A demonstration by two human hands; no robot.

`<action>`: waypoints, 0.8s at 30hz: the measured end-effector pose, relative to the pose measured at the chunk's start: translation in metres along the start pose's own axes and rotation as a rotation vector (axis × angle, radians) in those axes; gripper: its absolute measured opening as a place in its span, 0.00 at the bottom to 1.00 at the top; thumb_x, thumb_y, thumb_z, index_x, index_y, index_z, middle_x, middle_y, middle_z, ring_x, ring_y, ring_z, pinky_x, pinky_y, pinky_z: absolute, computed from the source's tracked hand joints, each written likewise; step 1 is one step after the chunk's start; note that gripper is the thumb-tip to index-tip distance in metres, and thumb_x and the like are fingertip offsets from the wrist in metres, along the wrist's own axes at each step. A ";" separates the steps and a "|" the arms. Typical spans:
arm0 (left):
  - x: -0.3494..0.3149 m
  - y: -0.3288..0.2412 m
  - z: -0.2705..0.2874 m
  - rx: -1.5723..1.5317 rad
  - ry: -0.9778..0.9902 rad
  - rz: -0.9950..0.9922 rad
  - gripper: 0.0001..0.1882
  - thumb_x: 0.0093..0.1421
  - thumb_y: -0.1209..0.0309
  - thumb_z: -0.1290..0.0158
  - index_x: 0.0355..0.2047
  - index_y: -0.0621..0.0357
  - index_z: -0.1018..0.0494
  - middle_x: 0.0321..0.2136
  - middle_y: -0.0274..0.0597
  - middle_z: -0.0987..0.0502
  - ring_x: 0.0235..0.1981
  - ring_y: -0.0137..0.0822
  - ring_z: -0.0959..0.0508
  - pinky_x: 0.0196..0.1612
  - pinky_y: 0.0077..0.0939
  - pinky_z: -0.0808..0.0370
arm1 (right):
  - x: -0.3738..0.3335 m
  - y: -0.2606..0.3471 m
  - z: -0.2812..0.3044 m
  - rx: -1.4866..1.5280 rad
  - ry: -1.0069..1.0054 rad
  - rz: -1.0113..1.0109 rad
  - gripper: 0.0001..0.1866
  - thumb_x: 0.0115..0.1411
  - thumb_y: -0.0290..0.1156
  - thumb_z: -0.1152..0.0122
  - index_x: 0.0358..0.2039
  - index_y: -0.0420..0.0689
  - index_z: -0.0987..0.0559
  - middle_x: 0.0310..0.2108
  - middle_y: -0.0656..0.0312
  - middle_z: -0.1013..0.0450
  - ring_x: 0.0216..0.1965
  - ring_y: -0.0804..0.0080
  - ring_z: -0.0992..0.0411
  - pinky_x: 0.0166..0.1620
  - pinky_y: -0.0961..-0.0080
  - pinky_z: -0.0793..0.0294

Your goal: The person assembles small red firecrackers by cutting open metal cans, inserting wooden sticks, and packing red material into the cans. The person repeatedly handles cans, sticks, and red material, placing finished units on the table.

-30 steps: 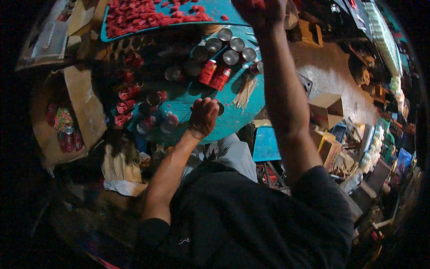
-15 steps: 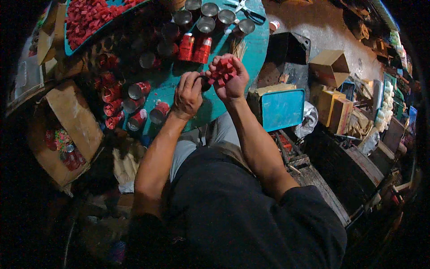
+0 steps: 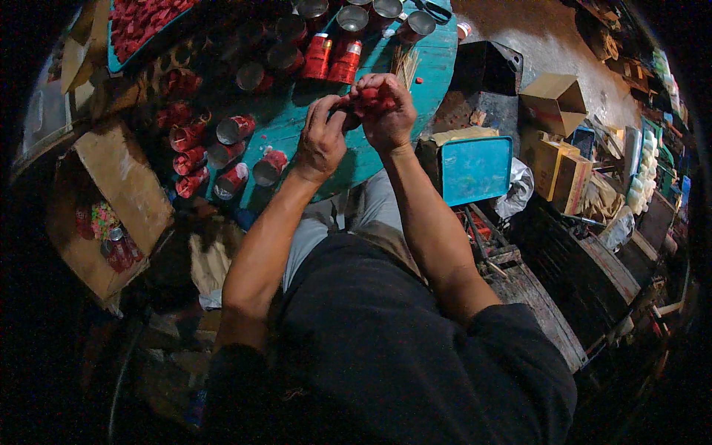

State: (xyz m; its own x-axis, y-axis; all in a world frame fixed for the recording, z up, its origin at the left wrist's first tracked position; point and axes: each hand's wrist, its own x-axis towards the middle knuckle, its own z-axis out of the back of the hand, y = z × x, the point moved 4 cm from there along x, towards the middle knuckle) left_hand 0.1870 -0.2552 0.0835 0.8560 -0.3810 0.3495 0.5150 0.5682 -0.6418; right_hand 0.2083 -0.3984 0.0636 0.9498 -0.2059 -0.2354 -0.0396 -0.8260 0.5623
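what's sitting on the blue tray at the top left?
Red chunks are heaped on the blue tray. The surface under them is covered, and the far end lies outside the picture.

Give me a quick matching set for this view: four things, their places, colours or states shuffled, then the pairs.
1. Right hand
2. Thin sticks
3. Short-sleeved shirt
4. Multicoloured bits

A. Inside an open cardboard box
B. Cupped around red pieces
C. Black
D. On the teal table

Pairs: 1-B, 2-D, 3-C, 4-A
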 end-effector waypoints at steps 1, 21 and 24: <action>0.000 0.000 -0.001 0.003 0.008 0.006 0.16 0.51 0.87 0.48 0.42 0.70 0.24 0.52 0.57 0.26 0.53 0.59 0.24 0.58 0.49 0.26 | 0.001 0.001 0.001 -0.025 -0.002 0.018 0.14 0.68 0.37 0.48 0.34 0.38 0.24 0.33 0.54 0.26 0.36 0.58 0.24 0.45 0.61 0.22; -0.016 0.011 -0.011 -0.036 -0.048 0.007 0.18 0.58 0.81 0.41 0.49 0.66 0.26 0.56 0.58 0.30 0.57 0.59 0.26 0.58 0.45 0.24 | -0.002 0.005 -0.008 0.019 -0.021 -0.065 0.12 0.69 0.37 0.44 0.35 0.41 0.24 0.31 0.56 0.26 0.35 0.60 0.24 0.43 0.62 0.22; -0.025 0.012 -0.010 -0.161 -0.110 0.085 0.29 0.57 0.77 0.36 0.58 0.65 0.32 0.57 0.59 0.30 0.59 0.59 0.28 0.60 0.44 0.25 | 0.002 0.004 -0.003 0.041 -0.090 -0.090 0.13 0.70 0.38 0.45 0.34 0.41 0.24 0.30 0.57 0.27 0.35 0.60 0.25 0.43 0.61 0.23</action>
State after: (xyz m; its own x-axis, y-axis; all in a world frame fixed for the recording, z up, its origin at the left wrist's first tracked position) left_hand 0.1716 -0.2459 0.0602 0.9005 -0.2498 0.3560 0.4341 0.4676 -0.7700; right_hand 0.2107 -0.4004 0.0679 0.9186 -0.1744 -0.3547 0.0303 -0.8637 0.5030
